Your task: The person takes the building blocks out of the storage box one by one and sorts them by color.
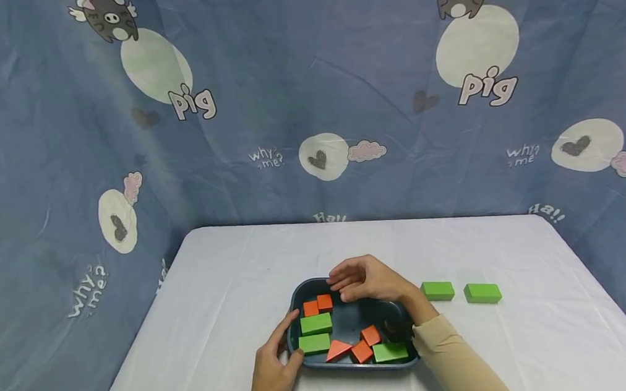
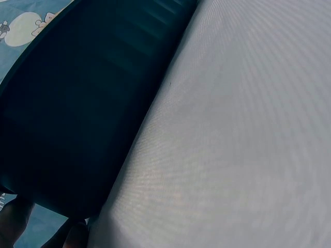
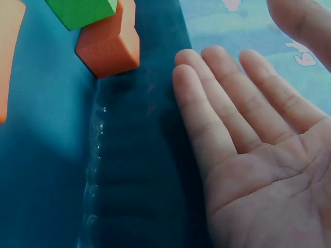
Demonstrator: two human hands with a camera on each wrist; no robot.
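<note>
A dark blue-green plastic tray (image 1: 356, 365) sits on the table, holding green rectangular blocks (image 1: 315, 324), small orange cubes (image 1: 325, 303) and an orange triangular block (image 1: 337, 349). My left hand (image 1: 271, 373) holds the tray's left end, thumb at the near corner and fingers along the side; in the left wrist view, fingertips (image 2: 75, 235) meet its wall. Over the far rim, my right hand (image 1: 373, 279) has its fingers extended and nothing in the palm. The right wrist view shows those fingers (image 3: 204, 119) beside the tray wall, near an orange cube (image 3: 108, 51).
On the white table (image 1: 231, 277), right of the tray, lie a green block (image 1: 437, 291) and another green block (image 1: 482, 293). A blue patterned cloth (image 1: 257, 70) hangs behind and at both sides. My right forearm crosses the tray's right end.
</note>
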